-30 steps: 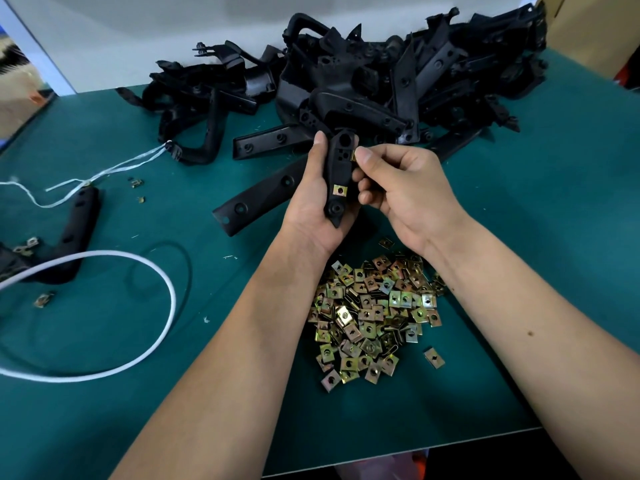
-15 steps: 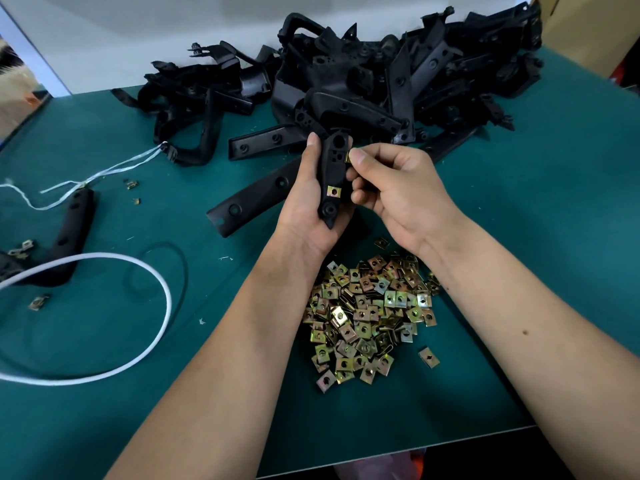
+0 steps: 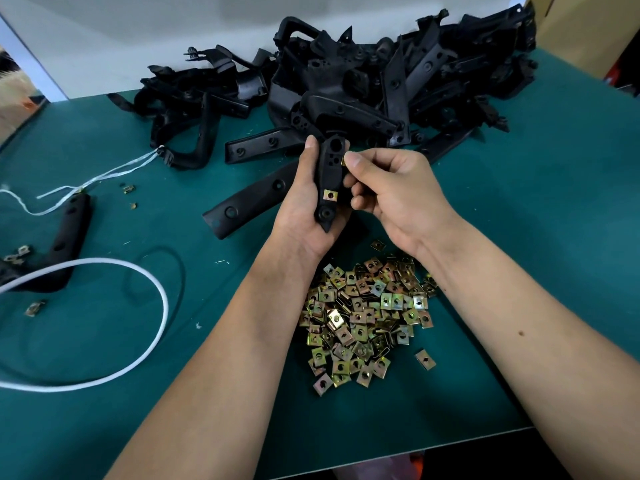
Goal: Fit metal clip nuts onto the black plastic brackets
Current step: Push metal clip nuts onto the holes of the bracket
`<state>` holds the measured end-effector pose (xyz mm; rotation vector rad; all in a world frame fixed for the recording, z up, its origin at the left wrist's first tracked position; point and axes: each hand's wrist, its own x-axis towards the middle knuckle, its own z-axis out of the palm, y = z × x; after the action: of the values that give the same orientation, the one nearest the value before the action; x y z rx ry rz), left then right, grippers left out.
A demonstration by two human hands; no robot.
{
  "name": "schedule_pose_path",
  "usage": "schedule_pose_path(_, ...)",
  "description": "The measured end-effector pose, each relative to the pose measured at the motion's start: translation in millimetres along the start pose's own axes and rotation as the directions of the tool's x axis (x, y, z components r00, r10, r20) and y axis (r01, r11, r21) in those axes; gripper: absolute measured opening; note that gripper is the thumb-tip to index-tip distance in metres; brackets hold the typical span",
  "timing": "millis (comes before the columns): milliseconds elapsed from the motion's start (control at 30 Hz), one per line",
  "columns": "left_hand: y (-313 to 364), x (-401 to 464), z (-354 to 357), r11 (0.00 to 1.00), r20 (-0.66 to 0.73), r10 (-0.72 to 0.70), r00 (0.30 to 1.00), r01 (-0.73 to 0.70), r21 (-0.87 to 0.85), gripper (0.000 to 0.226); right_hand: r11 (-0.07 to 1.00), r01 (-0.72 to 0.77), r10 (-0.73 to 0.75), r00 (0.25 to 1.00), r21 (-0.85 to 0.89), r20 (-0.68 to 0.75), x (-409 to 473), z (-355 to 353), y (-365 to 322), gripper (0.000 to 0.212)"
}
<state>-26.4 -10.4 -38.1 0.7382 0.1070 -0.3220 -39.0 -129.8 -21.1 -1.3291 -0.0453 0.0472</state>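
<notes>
Both hands raised: left hand (image 3: 304,206) around bracket (image 3: 330,174), right hand (image 3: 391,188) pinching clip nut (image 3: 344,160).

Black bracket held upright, clip nuts heaped on the table

The narrow black bracket (image 3: 330,174) stands nearly upright above the table's middle, one brass-coloured clip nut (image 3: 330,195) already seated near its lower end and a second (image 3: 343,160) at its upper right edge. Loose clip nuts (image 3: 367,317) lie heaped toward the near edge; unfitted brackets (image 3: 363,84) pile along the far edge.

right hand (image 3: 391,188) nearer bracket (image 3: 330,178) edge
</notes>
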Motion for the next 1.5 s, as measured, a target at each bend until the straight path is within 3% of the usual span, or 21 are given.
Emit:
schedule_pose_path(200,2,-3,3,0.999,0.012,-0.023,1.000,0.022,0.022,0.053,0.996,0.046,-0.043,0.998,-0.082,0.040,-1,-5,-4,0.016)
schedule_pose_path(400,5,-4,5,0.995,-0.068,-0.052,0.996,0.057,0.077,0.046,0.990,0.045,-0.031,0.995,-0.135,0.100,0,-11,-9,0.016)
schedule_pose_path(867,0,-4,13,0.988,-0.196,0.060,0.979,-0.030,0.151,0.041,0.989,0.074,-0.066,0.996,-0.132,0.065,-1,-9,-5,0.022)
schedule_pose_path(1267,4,-6,8,0.998,-0.069,0.006,0.998,-0.001,0.063,0.057,1.000,-0.014,0.013,0.988,0.004,0.153,1,-12,-6,0.012)
schedule_pose_path(1500,3,-7,10,0.997,-0.051,-0.011,0.999,0.015,0.075,0.049,0.997,0.072,-0.067,0.990,-0.039,0.122,0,-12,-6,0.012)
